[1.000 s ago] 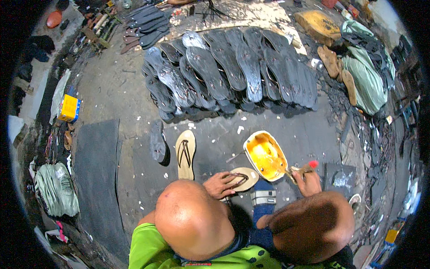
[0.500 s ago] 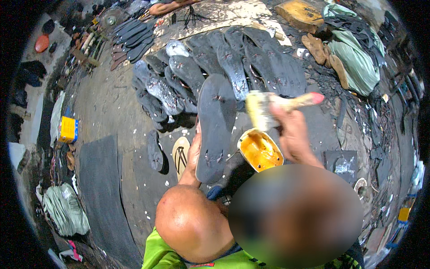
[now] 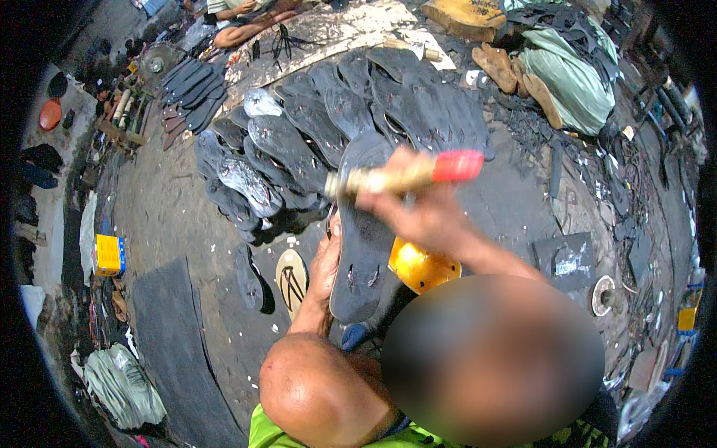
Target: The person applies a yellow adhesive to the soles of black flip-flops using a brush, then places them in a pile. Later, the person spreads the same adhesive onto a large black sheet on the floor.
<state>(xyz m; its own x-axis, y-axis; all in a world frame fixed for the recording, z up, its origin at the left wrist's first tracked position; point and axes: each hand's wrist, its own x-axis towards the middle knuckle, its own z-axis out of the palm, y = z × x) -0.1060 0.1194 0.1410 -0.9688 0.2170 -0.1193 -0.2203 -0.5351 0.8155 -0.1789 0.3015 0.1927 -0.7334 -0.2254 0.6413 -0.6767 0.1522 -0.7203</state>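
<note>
My left hand [image 3: 324, 261] grips a dark grey sandal sole [image 3: 362, 254] from its left edge and holds it up over the floor. Wrapped round the handle of a paintbrush [image 3: 418, 175] with a red end, my right hand [image 3: 418, 201] lies across the upper half of the sole. The bristles are on the sole's upper left part, smeared by motion. Just right of the sole sits a white-rimmed tub [image 3: 426, 267] of glossy orange-yellow glue, partly hidden by my right forearm and the sole.
Rows of dark soles [image 3: 299, 119] lie beyond my hands, some with shiny patches. A finished-looking beige sandal [image 3: 290, 280] and a dark sole [image 3: 251, 278] rest to the left. A black sheet [image 3: 168, 336], a yellow box [image 3: 110, 254] and a green sack [image 3: 571, 78] stand farther out.
My right hand has carried the brush leftward from above the tub onto the sole. The sole remains in my left hand, and the whole view has shifted a little.
</note>
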